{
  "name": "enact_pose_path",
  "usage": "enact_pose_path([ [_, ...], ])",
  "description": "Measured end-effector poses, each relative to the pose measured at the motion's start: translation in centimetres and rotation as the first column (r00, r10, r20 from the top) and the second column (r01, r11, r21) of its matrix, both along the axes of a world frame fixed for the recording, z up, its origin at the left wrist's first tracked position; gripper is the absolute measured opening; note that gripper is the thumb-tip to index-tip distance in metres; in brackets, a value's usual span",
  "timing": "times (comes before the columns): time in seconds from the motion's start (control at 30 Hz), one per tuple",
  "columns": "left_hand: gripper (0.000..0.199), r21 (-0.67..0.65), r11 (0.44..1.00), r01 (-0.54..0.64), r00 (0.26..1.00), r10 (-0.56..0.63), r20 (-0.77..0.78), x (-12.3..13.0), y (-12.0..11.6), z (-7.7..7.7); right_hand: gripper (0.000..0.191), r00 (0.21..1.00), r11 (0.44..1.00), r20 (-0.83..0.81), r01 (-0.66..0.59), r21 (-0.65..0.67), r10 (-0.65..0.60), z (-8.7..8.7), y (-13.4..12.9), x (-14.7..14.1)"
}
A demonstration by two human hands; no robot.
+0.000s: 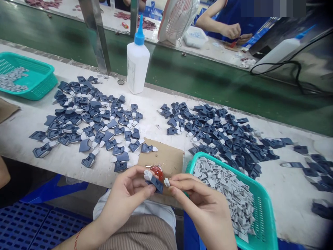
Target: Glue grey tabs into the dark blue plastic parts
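My left hand (135, 189) pinches a dark blue plastic piece (156, 184) with a light grey part (148, 174) at its upper end. Close to its right, my right hand (199, 194) holds a small light grey plastic part (167, 182) between thumb and fingertips; a narrow gap separates it from the blue piece. Just behind the fingers, a red glossy blob (157, 171) lies on a piece of cardboard (171, 156). Beside my right hand stands a green basket (269, 215) holding many loose grey parts (223, 184), partly hidden by the hand.
Dark blue pieces with grey ends lie in a left pile (85, 114) and a right pile (221, 132). A white bottle with blue cap (137, 66) stands behind. Another green basket (39, 81) is far left. Beyond the green divider are a fan (178, 21) and a co-worker's hands (232, 32).
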State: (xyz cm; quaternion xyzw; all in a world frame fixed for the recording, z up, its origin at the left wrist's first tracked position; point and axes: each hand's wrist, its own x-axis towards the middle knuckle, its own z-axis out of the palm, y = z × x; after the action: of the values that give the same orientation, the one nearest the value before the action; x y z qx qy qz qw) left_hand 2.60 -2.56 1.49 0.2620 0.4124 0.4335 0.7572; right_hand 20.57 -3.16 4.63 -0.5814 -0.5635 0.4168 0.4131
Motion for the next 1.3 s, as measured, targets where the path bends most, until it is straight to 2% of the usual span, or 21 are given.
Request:
enact_pose_path([
  [0.17,0.021,-0.004,1.000,0.020,1.000,-0.020,0.017,0.8,-0.3,0.1,0.015,1.000,1.000,-0.006,-0.016,0.012,0.016,0.5,-0.5,-0.2],
  [0.43,0.022,-0.008,1.000,-0.008,0.999,0.008,-0.046,1.1,-0.6,0.5,0.013,0.983,0.987,0.174,-0.077,0.139,0.053,1.0,-1.0,-0.6],
  [0.57,0.021,0.008,1.000,-0.028,0.996,0.029,-0.083,1.3,-0.7,0.7,0.014,0.960,0.981,0.270,-0.118,0.152,0.074,1.1,-1.5,-0.5],
  [0.8,0.017,0.050,0.999,-0.019,0.994,0.024,-0.110,1.5,-1.0,0.7,0.025,0.902,0.924,0.422,-0.234,0.301,0.091,0.8,-2.2,-0.5],
  [0.9,0.026,0.099,0.995,-0.007,0.995,0.016,-0.099,1.4,-1.2,0.6,0.028,0.891,0.920,0.445,-0.244,0.307,0.088,0.4,-2.5,-1.0],
  [1.0,0.032,0.138,0.990,0.007,0.995,0.007,-0.098,1.4,-0.9,0.9,0.026,0.926,0.944,0.359,-0.213,0.251,0.113,0.4,-3.0,-1.1],
  [1.07,0.027,0.126,0.991,0.034,0.995,-0.022,-0.098,1.4,-0.4,1.2,0.026,0.955,0.965,0.273,-0.171,0.200,0.113,0.6,-3.3,-0.5],
  [1.17,0.021,0.131,0.989,0.070,0.989,-0.052,-0.135,1.4,0.5,1.6,0.023,0.963,0.982,0.270,-0.048,0.182,-0.003,0.8,-3.2,1.7],
  [1.23,0.023,0.170,0.984,0.055,0.981,-0.021,-0.194,1.2,1.2,1.7,0.020,0.913,0.976,0.389,0.044,0.212,-0.125,0.5,-2.9,3.9],
  [1.3,0.028,0.224,0.974,0.029,0.960,0.036,-0.277,1.0,1.9,1.6,0.019,0.805,0.964,0.553,0.087,0.250,-0.216,0.0,-2.4,6.0],
])
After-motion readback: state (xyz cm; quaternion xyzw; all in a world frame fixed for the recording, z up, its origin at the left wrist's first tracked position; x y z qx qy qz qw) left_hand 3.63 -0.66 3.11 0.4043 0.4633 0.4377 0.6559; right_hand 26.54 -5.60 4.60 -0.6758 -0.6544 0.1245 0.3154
